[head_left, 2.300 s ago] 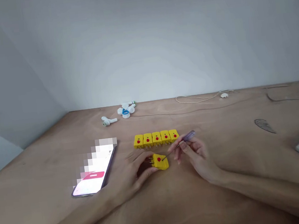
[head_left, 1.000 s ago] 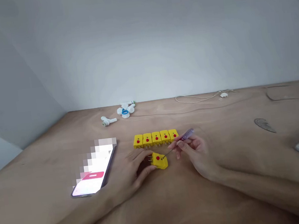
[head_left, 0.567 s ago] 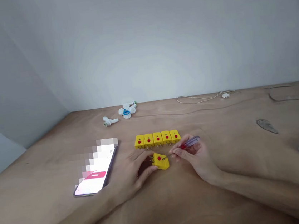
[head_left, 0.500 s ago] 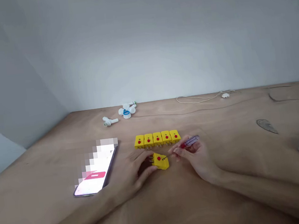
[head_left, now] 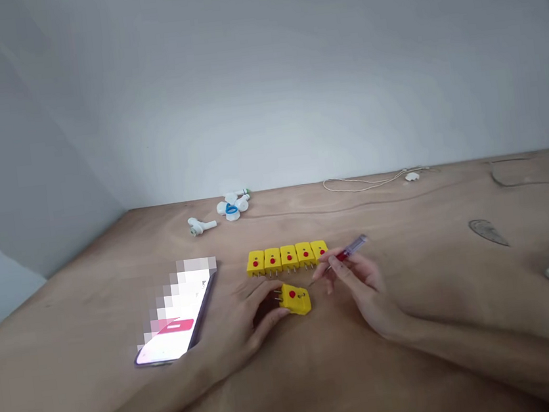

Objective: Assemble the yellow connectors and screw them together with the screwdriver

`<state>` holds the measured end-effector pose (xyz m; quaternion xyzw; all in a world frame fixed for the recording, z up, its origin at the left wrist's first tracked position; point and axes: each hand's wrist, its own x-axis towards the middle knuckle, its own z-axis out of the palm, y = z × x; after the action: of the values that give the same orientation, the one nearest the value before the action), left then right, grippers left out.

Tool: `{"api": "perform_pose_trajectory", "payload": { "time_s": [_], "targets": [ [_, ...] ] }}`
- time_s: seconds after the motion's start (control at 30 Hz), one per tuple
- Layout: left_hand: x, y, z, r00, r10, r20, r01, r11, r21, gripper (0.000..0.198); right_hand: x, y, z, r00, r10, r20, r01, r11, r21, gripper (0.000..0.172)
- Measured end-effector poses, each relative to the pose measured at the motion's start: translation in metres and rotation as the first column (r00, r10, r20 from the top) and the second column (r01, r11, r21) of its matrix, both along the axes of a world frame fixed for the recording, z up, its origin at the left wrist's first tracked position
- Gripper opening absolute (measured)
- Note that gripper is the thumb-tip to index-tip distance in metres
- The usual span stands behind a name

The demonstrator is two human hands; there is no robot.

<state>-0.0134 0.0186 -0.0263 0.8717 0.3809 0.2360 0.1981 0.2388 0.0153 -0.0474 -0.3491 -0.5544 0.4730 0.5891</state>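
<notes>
So, plug (head_left: 295, 300), left hand (head_left: 238, 322), screwdriver (head_left: 351, 248), right hand (head_left: 363, 292)

Pale grey walls (head_left: 260, 82) meeting at a corner behind a plywood tabletop (head_left: 432, 247), evenly lit.

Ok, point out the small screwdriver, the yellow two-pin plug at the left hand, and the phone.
small screwdriver (head_left: 350, 248), head view, on its handle
yellow two-pin plug (head_left: 296, 303), head view, on its top face, below the red dot
phone (head_left: 173, 333), head view, on its screen
</notes>
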Motion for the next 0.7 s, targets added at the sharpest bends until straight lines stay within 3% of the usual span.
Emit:
{"api": "perform_pose_trajectory", "payload": {
  "time_s": [0.13, 0.37, 0.53, 0.7],
  "targets": [
    [-0.0001, -0.0002, -0.0012, 1.000, -0.001, 0.010, 0.001, 1.000, 0.005, 0.028, 0.0030, 0.0036, 0.0030, 0.988, -0.057, 0.144, 0.056, 0.998, 0.011, 0.027],
    [0.0010, -0.0006, 0.0037, 1.000, -0.018, 0.004, 0.018, 1.000, -0.023, 0.028, -0.0016, 0.0066, 0.0030, 0.905, 0.126, 0.407, -0.083, 0.989, -0.122, 0.027],
    [0.0027, -0.0020, 0.0061, 1.000, -0.010, 0.006, 0.010, 0.999, -0.035, 0.025, -0.0059, 0.0051, 0.0071, 0.879, 0.187, 0.439, -0.122, 0.977, -0.173, 0.025],
    [0.0023, -0.0002, 0.0045, 0.999, -0.033, -0.001, 0.033, 0.999, -0.017, 0.027, -0.0028, 0.0071, 0.0069, 0.887, 0.161, 0.433, -0.136, 0.987, -0.088, 0.018]
  ]
}}
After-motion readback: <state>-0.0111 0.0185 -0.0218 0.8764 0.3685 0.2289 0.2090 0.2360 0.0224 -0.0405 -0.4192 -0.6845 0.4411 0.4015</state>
